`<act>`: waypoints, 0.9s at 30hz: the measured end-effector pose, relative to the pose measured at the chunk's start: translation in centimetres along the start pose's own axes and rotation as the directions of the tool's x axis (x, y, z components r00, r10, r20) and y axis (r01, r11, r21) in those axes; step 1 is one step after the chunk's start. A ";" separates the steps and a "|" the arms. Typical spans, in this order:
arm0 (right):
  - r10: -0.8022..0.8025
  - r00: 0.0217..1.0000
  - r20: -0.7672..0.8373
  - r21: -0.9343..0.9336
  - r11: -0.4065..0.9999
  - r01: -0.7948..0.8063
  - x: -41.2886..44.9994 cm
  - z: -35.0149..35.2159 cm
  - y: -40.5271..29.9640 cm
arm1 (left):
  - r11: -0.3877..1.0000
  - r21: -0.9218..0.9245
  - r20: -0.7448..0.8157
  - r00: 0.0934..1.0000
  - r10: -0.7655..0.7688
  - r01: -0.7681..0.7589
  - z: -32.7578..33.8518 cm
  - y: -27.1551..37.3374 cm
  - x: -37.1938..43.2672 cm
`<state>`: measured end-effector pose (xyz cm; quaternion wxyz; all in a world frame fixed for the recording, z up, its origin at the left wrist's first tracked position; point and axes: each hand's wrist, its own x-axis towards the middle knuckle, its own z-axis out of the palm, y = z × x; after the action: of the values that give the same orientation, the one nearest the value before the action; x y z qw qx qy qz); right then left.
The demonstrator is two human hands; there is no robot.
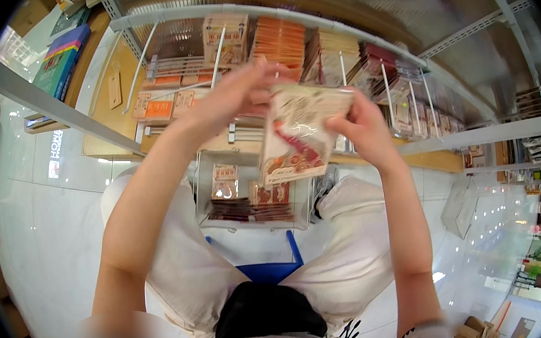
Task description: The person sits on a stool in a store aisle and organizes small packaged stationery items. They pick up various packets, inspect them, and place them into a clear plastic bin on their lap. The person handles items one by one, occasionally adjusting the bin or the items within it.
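Note:
My right hand holds the right edge of a flat, clear-wrapped package with a printed card face, between thumb and fingers. My left hand is blurred by motion at the upper left of this package; whether it touches it I cannot tell. Behind the hands, rows of orange packets and cream packets stand upright on a wooden shelf. Below the package, a clear plastic bin holds stacks of dark red packets and stands between my knees.
A white metal rail with thin white rods crosses in front of the shelf. A white post slants at the left. Blue legs of a stool show below me. An empty-looking clear container lies on the floor at the right, and cardboard boxes sit lower right.

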<state>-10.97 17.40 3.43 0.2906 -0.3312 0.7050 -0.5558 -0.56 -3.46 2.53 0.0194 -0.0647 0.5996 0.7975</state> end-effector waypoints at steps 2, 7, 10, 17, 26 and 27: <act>-0.054 0.987 -0.151 0.189 0.979 0.083 0.2 -1.2 -0.6 | 0.982 -0.161 0.233 0.970 -0.062 0.102 1.7 -1.7 0.6; -0.076 0.975 -0.209 0.392 0.907 0.155 1.7 -1.3 -0.8 | 0.625 -0.625 0.590 0.808 -0.016 0.468 3.5 -4.1 1.0; -0.037 0.968 -0.247 0.427 0.893 0.143 2.1 -1.6 0.0 | 0.654 -0.634 0.602 0.795 0.081 0.413 4.2 -3.8 1.7; 0.037 0.909 -0.415 0.376 0.917 0.134 3.8 -2.7 0.0 | 0.531 -0.759 0.463 0.886 0.032 0.377 4.9 -3.7 3.0; 0.190 0.814 -0.548 0.484 0.866 0.124 4.4 -4.3 0.7 | 0.576 -0.773 0.352 0.935 0.039 0.267 4.8 -3.9 2.9; 0.188 0.793 -0.580 0.485 0.861 0.150 4.4 -4.7 0.8 | 0.565 -0.784 0.341 0.939 0.044 0.258 4.8 -3.8 2.8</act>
<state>-17.39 16.86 3.44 0.1304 -0.0387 0.5918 -0.7945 -3.26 2.11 -0.17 0.1339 0.0280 0.1452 0.9799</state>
